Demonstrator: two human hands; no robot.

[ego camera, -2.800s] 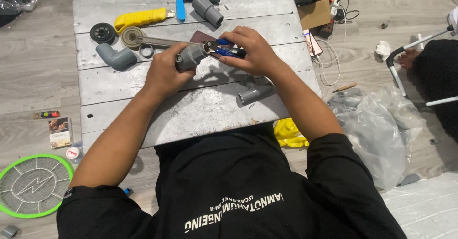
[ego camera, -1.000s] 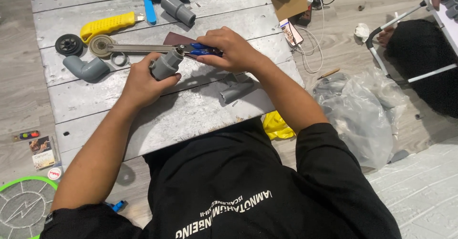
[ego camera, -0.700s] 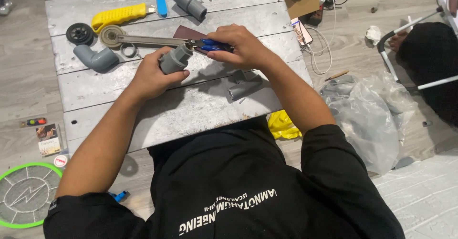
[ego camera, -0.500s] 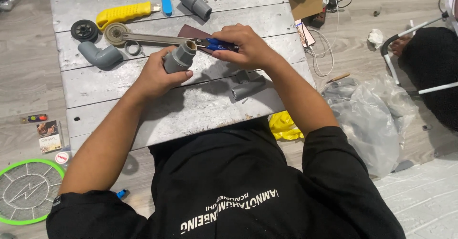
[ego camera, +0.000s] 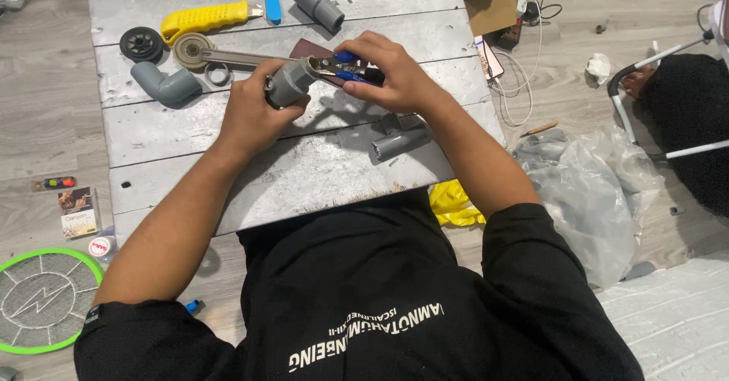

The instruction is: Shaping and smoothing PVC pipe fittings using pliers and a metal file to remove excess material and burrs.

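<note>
The left hand (ego camera: 254, 115) wraps a smooth grey plastic pipe fitting (ego camera: 288, 83) while the right hand (ego camera: 395, 81) clasps blue-handled pliers (ego camera: 345, 66), their tips hidden at the fitting's mouth, mid-tabletop (ego camera: 304, 176).

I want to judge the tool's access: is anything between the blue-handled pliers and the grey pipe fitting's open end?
Nothing visible. The left hand holds the grey pipe fitting, and the blue-handled pliers in the right hand already reach its open end.

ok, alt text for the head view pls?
Seen from above, a person's left hand holds a grey pipe fitting while the right hand works blue-handled pliers into its open end, over a grey plank table strewn with fittings.
</note>
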